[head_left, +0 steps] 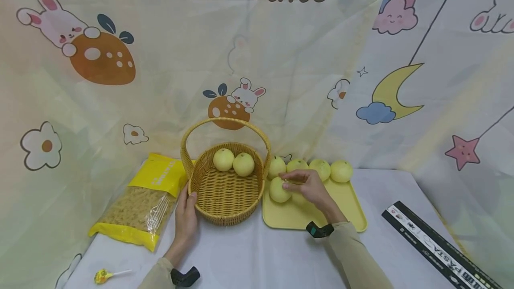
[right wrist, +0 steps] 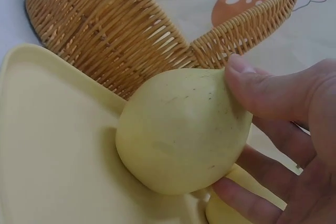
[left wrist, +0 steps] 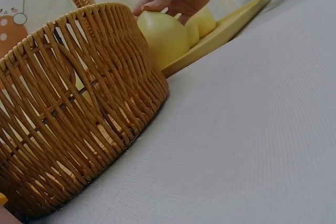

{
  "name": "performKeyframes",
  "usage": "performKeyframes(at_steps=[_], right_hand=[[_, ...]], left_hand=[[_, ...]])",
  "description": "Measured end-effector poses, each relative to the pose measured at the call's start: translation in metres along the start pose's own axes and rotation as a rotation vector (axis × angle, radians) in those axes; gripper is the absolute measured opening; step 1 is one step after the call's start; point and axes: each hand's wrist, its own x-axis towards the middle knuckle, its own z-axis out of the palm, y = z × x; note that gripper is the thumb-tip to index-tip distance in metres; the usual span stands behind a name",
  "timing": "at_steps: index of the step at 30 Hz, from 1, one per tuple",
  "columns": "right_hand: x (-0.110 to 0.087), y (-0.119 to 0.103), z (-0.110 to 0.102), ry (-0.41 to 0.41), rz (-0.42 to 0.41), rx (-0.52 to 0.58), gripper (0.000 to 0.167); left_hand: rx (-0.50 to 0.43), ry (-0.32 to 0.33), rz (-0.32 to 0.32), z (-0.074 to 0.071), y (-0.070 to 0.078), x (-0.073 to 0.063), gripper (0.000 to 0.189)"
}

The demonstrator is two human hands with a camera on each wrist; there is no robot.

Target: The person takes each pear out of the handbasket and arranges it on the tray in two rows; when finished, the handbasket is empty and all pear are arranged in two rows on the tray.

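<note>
My right hand [head_left: 307,186] grips a round yellow-green pear [right wrist: 181,132] at the left end of the yellow tray [head_left: 297,220]. In the right wrist view the thumb lies at its top and the fingers curl along its far side. A row of several pears [head_left: 341,171] lies at the tray's back edge. Left of the tray stands a woven basket [head_left: 229,220] with a tall handle, two pears [head_left: 223,159] lying at its back. With straight fingers, my left hand [head_left: 186,222] rests against the basket's left outer side.
A yellow bag of pasta [head_left: 138,197] lies left of the basket. Near the front left is a lollipop [head_left: 103,276]. A long black pasta box [head_left: 437,244] lies at the right. A printed cloth [head_left: 172,57] hangs behind the white table [head_left: 257,262].
</note>
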Motion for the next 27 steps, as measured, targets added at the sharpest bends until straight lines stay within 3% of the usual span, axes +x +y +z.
performKeyframes(at_steps=[10,17,22,27], right_hand=[[0.0,-0.004,-0.002,0.034,0.01,0.007,0.036],[-0.007,-0.03,-0.002,0.094,-0.003,-0.008,0.039],[-0.01,-0.058,0.009,0.065,-0.093,0.01,0.033],[-0.009,-0.08,0.032,-0.021,-0.159,0.035,0.03]], left_hand=[[-0.006,-0.003,0.002,-0.001,-0.001,-0.002,0.057],[0.0,0.002,0.004,-0.001,0.0,-0.002,0.057],[-0.007,0.006,0.013,-0.002,0.0,0.0,0.057],[-0.026,0.003,0.003,-0.001,0.001,0.0,0.057]])
